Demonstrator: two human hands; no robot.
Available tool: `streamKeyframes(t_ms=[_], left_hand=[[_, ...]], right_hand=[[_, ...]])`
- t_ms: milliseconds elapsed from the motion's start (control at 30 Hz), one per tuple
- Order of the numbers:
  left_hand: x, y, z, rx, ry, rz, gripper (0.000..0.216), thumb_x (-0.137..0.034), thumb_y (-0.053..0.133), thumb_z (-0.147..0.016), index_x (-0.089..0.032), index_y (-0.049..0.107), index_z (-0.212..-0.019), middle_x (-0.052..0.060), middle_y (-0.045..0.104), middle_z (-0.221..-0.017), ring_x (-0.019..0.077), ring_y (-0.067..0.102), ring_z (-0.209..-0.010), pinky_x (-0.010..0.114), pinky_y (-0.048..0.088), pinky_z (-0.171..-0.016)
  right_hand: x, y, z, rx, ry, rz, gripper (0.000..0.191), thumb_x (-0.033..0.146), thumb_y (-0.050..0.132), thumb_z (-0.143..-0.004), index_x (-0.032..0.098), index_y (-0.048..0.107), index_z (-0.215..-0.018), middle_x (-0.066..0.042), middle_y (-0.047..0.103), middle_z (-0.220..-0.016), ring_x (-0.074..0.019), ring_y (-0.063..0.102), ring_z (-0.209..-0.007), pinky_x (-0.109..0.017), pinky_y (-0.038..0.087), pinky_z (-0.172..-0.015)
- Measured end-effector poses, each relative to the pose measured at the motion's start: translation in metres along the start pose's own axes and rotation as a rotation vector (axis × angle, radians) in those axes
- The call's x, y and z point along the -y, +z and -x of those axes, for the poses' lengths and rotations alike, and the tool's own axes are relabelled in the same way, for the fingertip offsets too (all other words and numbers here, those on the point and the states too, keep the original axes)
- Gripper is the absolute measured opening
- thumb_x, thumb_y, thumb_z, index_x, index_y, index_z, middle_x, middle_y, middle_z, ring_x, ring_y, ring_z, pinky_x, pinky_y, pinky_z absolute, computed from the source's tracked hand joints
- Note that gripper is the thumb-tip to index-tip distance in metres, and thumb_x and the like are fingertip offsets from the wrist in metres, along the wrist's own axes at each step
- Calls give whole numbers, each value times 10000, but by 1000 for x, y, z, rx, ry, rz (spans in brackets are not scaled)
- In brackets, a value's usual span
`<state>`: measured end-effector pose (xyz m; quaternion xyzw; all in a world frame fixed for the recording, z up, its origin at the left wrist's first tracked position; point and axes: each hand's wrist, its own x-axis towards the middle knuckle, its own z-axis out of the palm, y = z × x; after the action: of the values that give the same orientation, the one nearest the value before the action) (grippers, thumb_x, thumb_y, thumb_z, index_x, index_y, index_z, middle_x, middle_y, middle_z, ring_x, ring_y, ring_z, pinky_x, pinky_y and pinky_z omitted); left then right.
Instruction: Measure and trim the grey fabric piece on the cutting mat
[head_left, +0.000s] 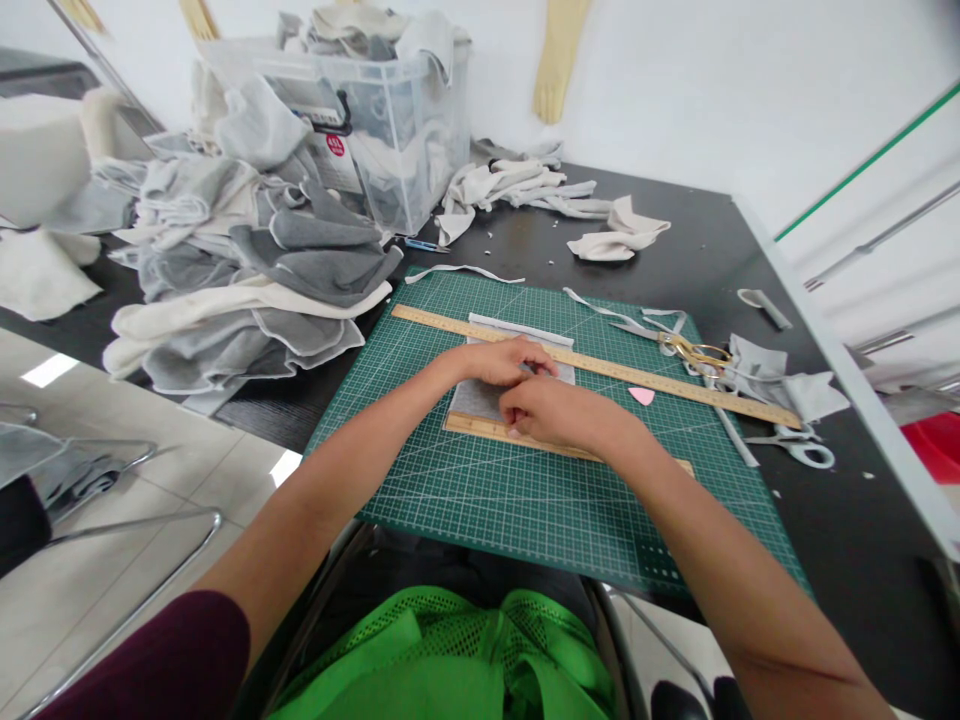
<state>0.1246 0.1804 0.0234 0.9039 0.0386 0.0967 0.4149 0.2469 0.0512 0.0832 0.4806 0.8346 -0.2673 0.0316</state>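
Note:
A small grey felt piece (480, 398) lies on the green cutting mat (480, 490), between a long wooden ruler (660, 378) behind it and a shorter wooden ruler (480, 428) along its near edge. My left hand (504, 360) rests on the felt's far part, fingers curled down on it. My right hand (546, 412) lies over the felt's right side and the near ruler, fingers bent and pressed together; what they pinch is hidden. A pink triangular chalk (642, 395) sits just right of my hands.
Gold-handled scissors (694, 352) and white-handled scissors (802, 450) lie at the mat's right among fabric scraps (757, 360). A heap of grey and cream cloth (247, 270) and a clear bin (390, 120) fill the back left. A metal chair frame (142, 530) stands left.

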Motion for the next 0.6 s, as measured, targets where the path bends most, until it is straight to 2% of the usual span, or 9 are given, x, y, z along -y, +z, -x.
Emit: streamKeyframes(t_ms=[167,400,600], left_hand=[[-2,-2,2,3,-18,-17,395,-102,659,-775,-214,742,-1145,45,731,-1047,188,635,-970,335,462,-928],[-2,-1,2,0,-50,-19,371,-119,652,-779,-206,746,-1127,53,734,-1092,189,636,-993,341,461,-953],[-2,-2,1,-6,-63,7,331,-151,662,-809,-193,747,-1125,68,735,-1096,182,640,-977,335,472,-940]], right_hand=[[-3,1,-1,-1,-42,-7,155,98,578,-818,181,708,-807,-13,685,-776,-143,530,-676,-274,258,-577],[-6,4,-3,31,-66,11,38,164,668,-825,193,686,-841,-12,662,-814,-152,519,-708,-268,260,-592],[-5,4,0,15,-50,-33,94,123,626,-837,187,694,-850,-23,668,-864,-148,515,-726,-271,253,-598]])
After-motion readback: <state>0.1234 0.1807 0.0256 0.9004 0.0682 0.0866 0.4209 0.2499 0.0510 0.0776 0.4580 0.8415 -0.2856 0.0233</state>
